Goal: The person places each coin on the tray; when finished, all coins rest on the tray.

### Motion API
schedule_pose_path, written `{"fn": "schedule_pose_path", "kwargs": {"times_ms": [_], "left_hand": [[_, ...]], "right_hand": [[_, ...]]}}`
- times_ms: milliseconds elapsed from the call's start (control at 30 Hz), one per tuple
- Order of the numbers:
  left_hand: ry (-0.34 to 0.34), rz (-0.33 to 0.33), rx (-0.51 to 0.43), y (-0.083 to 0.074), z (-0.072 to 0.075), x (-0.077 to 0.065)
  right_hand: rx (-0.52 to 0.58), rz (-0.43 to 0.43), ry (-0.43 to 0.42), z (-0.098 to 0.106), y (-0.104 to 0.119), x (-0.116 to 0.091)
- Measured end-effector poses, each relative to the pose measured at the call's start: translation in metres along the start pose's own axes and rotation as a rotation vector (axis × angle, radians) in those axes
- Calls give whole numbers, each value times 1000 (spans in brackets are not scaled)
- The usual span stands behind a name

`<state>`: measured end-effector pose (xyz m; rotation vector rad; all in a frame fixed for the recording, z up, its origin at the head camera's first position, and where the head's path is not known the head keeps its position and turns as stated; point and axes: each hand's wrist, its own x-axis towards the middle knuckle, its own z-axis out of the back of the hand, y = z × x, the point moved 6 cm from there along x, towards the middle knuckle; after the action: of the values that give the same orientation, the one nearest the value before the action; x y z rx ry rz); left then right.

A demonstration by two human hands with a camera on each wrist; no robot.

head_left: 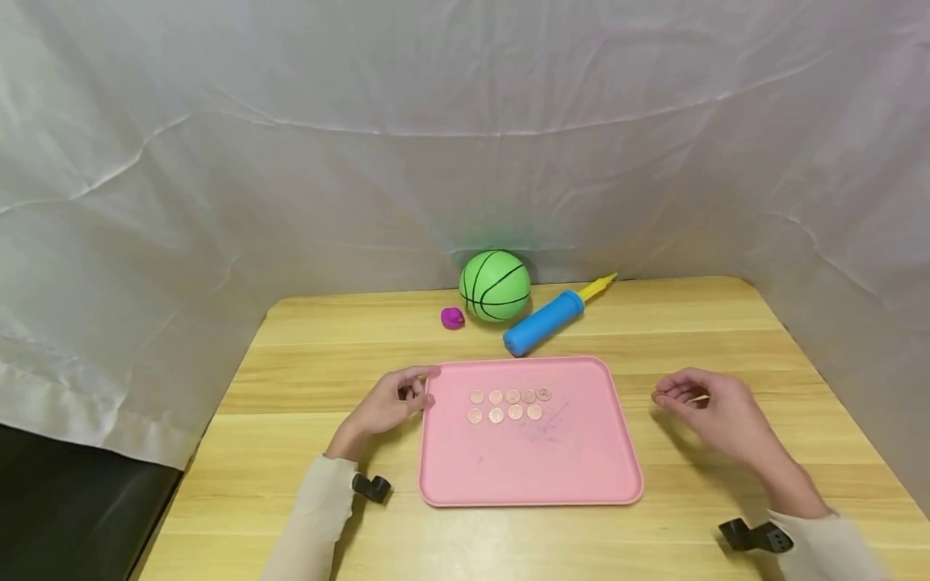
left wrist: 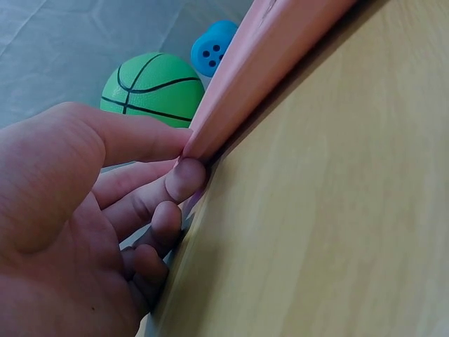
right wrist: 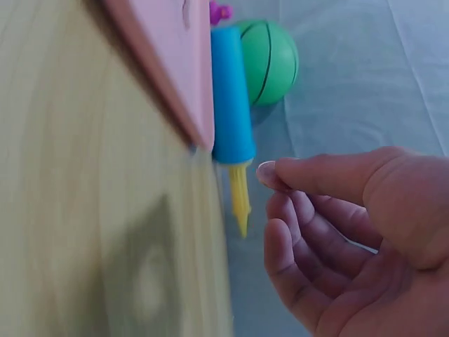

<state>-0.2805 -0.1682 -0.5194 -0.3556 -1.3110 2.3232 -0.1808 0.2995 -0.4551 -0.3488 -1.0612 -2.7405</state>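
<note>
A pink tray [head_left: 530,476] lies on the wooden table, with several copper-coloured coins [head_left: 513,396] in two rows towards its far side. My left hand [head_left: 388,402] is at the tray's left edge; in the left wrist view its thumb and a finger [left wrist: 186,179] pinch the rim, the other fingers curled beside it. To the right of the tray, my right hand [head_left: 715,410] is raised above the table. Its thumb [right wrist: 280,170] and fingertips pinch what looks like a coin [head_left: 657,394], mostly hidden; only a small brownish edge shows.
Behind the tray lies a blue hand pump [head_left: 545,323] with a yellow nozzle [head_left: 598,287]. A green ball [head_left: 496,286] with black lines and a small purple rubber duck [head_left: 452,318] stand near the back edge. Grey cloth [head_left: 465,161] hangs around the table [head_left: 291,500].
</note>
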Motion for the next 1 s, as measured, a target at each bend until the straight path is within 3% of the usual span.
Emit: {"fn": "schedule_pose_path", "kwargs": {"times_ms": [233, 767, 1000], "left_hand": [[-3, 10, 8, 1, 0, -2], [8, 8, 12, 0, 1, 2], [14, -9, 4, 1, 1, 0]], "right_hand": [[32, -54, 76, -19, 18, 11], [154, -142, 226, -70, 35, 35], [146, -87, 301, -94, 41, 42]]}}
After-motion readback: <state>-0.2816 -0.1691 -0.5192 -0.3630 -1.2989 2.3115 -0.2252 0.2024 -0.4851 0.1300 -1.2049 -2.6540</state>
